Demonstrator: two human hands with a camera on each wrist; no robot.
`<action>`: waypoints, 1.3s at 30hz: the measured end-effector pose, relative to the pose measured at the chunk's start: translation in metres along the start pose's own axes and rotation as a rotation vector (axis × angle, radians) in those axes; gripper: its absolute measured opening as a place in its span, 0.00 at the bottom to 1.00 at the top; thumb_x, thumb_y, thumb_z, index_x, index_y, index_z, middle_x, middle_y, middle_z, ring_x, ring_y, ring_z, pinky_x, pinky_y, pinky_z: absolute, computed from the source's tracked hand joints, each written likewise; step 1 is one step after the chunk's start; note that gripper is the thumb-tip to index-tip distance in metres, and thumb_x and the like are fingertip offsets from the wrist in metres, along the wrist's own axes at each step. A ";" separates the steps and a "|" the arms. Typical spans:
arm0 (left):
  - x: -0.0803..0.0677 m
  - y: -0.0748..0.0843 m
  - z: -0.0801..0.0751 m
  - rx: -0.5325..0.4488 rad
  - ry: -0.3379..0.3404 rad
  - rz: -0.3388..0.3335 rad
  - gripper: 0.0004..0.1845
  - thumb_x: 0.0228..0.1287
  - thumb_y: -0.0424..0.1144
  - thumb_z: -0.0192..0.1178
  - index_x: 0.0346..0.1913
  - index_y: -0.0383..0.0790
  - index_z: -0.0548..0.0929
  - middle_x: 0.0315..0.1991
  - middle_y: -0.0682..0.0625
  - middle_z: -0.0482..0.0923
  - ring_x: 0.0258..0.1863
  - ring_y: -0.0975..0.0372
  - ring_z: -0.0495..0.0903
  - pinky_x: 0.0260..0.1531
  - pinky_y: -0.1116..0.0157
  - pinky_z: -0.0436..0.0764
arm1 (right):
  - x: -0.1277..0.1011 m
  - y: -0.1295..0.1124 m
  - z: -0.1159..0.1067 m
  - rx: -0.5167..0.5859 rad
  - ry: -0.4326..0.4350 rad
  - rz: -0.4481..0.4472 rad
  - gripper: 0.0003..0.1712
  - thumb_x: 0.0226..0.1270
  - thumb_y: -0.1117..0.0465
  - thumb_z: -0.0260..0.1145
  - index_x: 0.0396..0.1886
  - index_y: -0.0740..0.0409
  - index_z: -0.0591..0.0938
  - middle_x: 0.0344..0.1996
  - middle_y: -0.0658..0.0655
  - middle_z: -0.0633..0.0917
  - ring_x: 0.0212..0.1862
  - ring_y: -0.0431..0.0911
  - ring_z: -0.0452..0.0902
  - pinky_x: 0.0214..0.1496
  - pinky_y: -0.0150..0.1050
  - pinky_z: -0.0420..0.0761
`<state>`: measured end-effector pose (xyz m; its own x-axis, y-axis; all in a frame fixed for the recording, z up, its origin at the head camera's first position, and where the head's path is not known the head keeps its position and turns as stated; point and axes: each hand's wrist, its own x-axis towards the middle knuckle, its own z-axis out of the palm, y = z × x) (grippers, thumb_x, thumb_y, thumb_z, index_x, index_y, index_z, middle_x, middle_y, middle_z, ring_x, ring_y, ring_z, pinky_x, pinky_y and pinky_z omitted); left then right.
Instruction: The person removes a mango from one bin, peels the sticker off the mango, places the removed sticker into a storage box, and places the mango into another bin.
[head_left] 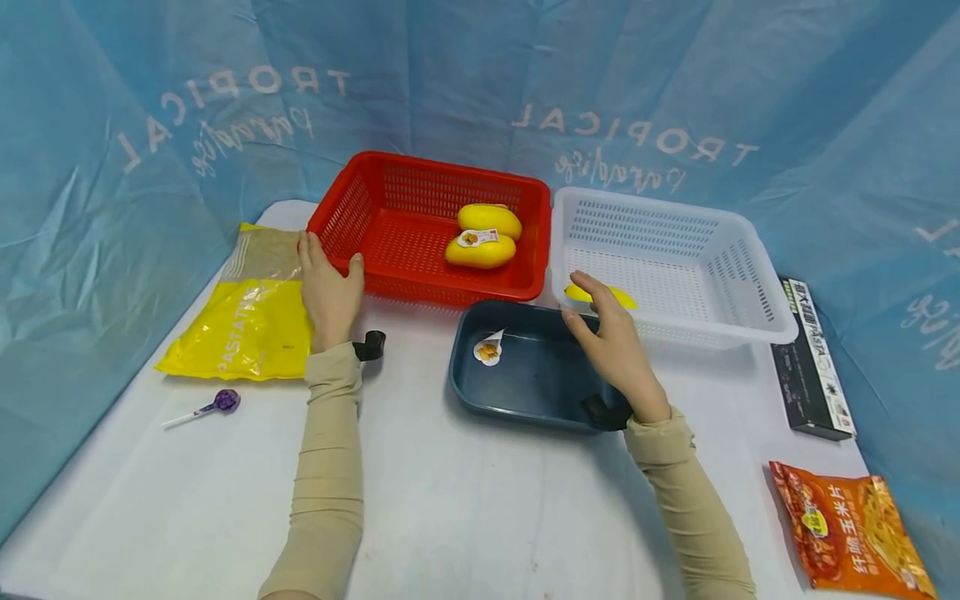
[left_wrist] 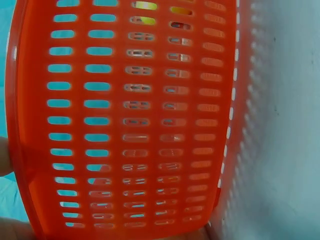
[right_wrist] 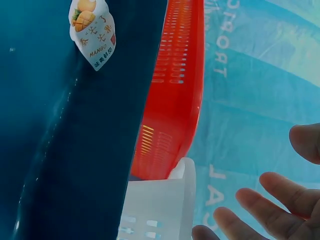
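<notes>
At the front left corner of the red basket, my left hand touches it with fingers along the side and thumb at the front rim. In the left wrist view, fingertips meet the rim. Two yellow mangoes lie in the basket's right half, a label on the front one. My right hand holds nothing, fingers spread, over the right end of a dark blue tray and the near left corner of the white basket. Another yellow mango lies in that basket, partly hidden by the hand.
A mango sticker is in the dark tray. At left lie a yellow pasta bag and a purple lollipop. On the right are a black pasta box and an orange snack bag. Blue curtains enclose the table.
</notes>
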<state>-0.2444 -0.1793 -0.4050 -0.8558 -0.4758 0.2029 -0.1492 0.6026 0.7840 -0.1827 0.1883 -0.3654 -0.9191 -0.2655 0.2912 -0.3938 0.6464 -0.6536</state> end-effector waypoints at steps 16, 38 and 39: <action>-0.004 0.004 0.005 -0.026 0.030 -0.025 0.42 0.68 0.48 0.52 0.76 0.34 0.47 0.79 0.45 0.40 0.76 0.49 0.51 0.75 0.53 0.55 | 0.035 -0.009 0.005 -0.033 -0.046 0.000 0.32 0.71 0.56 0.59 0.72 0.57 0.64 0.71 0.60 0.67 0.70 0.56 0.63 0.68 0.57 0.70; 0.001 0.002 0.002 -0.083 0.012 -0.048 0.41 0.69 0.48 0.53 0.77 0.37 0.47 0.79 0.45 0.39 0.78 0.54 0.46 0.76 0.59 0.50 | 0.095 -0.009 0.023 0.157 -0.231 0.118 0.33 0.72 0.52 0.58 0.74 0.52 0.62 0.71 0.57 0.68 0.71 0.52 0.64 0.70 0.50 0.69; 0.001 0.002 0.002 -0.086 0.012 -0.050 0.41 0.69 0.48 0.53 0.77 0.37 0.47 0.79 0.46 0.39 0.78 0.54 0.46 0.76 0.59 0.50 | 0.096 -0.009 0.024 0.167 -0.237 0.118 0.33 0.72 0.53 0.58 0.73 0.52 0.62 0.71 0.57 0.68 0.71 0.52 0.64 0.71 0.50 0.68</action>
<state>-0.2459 -0.1774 -0.4043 -0.8421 -0.5120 0.1693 -0.1477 0.5209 0.8407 -0.2682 0.1396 -0.3484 -0.9287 -0.3676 0.0489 -0.2635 0.5612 -0.7846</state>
